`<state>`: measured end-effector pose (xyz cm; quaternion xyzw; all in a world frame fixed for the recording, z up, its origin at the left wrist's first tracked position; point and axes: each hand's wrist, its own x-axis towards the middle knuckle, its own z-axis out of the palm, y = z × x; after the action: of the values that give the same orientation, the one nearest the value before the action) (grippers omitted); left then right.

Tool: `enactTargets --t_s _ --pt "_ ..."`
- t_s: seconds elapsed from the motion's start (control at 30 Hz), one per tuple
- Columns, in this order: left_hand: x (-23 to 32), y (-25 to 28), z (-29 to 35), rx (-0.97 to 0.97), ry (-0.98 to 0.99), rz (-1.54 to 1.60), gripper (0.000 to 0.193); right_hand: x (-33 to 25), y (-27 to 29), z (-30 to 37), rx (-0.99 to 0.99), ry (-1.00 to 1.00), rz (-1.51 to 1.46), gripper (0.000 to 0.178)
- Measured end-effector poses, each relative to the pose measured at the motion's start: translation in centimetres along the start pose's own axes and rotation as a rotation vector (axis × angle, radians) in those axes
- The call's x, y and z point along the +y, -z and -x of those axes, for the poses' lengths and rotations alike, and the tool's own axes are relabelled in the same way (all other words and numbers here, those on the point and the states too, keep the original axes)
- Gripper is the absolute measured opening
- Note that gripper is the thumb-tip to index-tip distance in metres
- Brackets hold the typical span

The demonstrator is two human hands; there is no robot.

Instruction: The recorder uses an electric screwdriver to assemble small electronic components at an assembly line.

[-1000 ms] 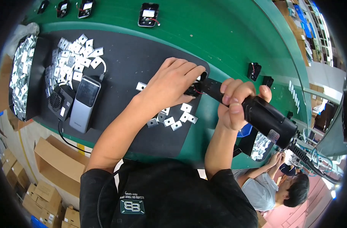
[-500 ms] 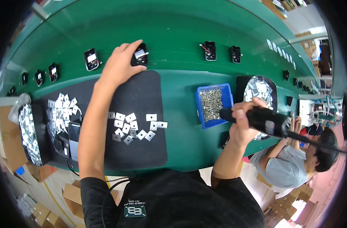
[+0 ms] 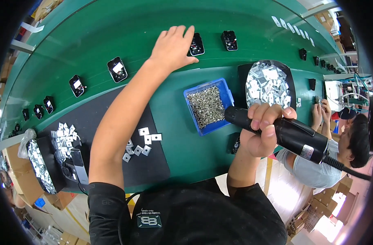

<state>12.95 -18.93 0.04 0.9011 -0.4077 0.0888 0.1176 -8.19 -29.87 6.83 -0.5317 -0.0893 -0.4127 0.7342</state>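
Observation:
My left hand [image 3: 173, 50] reaches across the green bench, thumb and fingers spread at the left side of a small black open housing [image 3: 197, 45]. Whether the fingertips touch it is unclear. In my right hand [image 3: 262, 131] is a black corded electric screwdriver [image 3: 303, 141], held nearly level. Its front end lies over the right rim of a blue plastic tray [image 3: 202, 131] filled with small metal screws [image 3: 207, 106]. Another black housing [image 3: 230, 41] sits just right of the one by my left hand. A housing with a white patch [image 3: 117, 69] stands farther left.
More housings [image 3: 77, 85] line the far left. Square metal plates [image 3: 147, 139] lie on a dark mat [image 3: 151, 173]; others fill a black-sided bin [image 3: 268, 83] beyond the screwdriver. A phone-like device [image 3: 79, 165] lies at left. At right, another person [image 3: 313, 163] works by a white machine.
My left hand has left the white-patched housing and moved right to another one. The screwdriver's front end stays at the tray. The whole view has shifted.

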Motion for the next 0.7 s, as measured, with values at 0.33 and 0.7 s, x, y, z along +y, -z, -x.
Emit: enactTargets --t_s 0.33,0.7 --pt "-0.8 5.6 9.5 0.172 0.097 0.351 0.061 1.2 0.0 0.5 0.045 -0.075 0.045 0.042" --pt "-1.8 9.8 23.0 0.030 0.346 0.370 0.075 2.5 1.1 1.5 -0.037 -0.113 0.067 0.038"
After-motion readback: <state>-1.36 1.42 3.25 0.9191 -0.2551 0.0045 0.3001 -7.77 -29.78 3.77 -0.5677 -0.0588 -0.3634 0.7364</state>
